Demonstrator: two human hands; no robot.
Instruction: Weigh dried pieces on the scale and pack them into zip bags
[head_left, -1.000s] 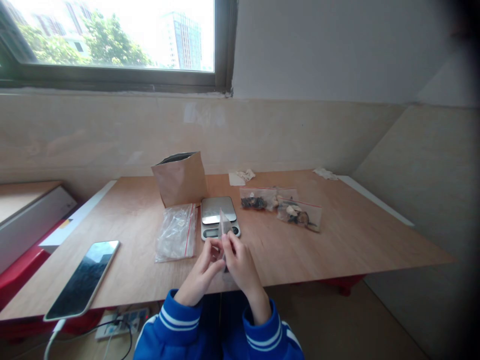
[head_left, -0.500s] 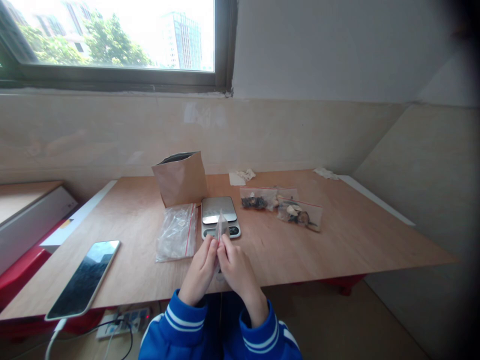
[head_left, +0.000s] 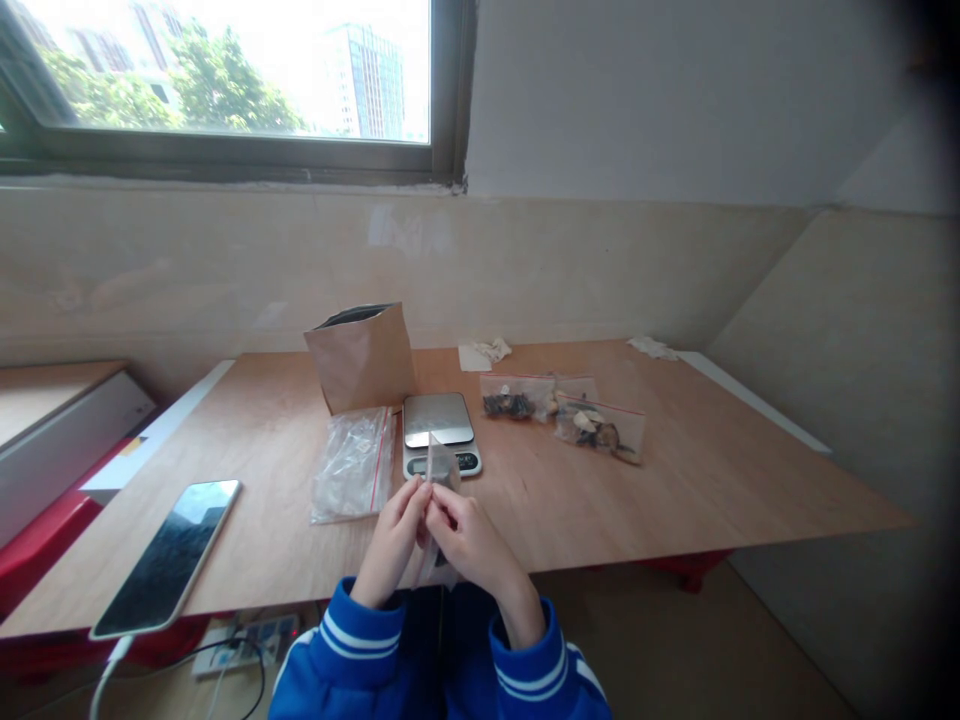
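Between my two hands is a small clear zip bag (head_left: 443, 464), held edge-on above the front of the table, with something dark low inside it. My left hand (head_left: 395, 535) pinches its top edge from the left. From the right, the fingers of my right hand (head_left: 472, 540) pinch the same edge close by. Just beyond the bag lies a kitchen scale (head_left: 438, 420) with a bare steel plate, its display partly hidden. Left of the scale are flat clear zip bags (head_left: 352, 465) with a red seal line.
An open brown paper pouch (head_left: 361, 360) stands behind the flat bags. Several filled zip bags (head_left: 600, 430) with dried pieces lie at right. A phone (head_left: 169, 560) on a cable lies at left. Crumpled scraps (head_left: 491, 350) sit near the wall; a power strip (head_left: 247, 645) is below the table edge.
Both hands have shifted slightly left and down along the zip bag's edge. The bag has turned a little, so more of its side shows.
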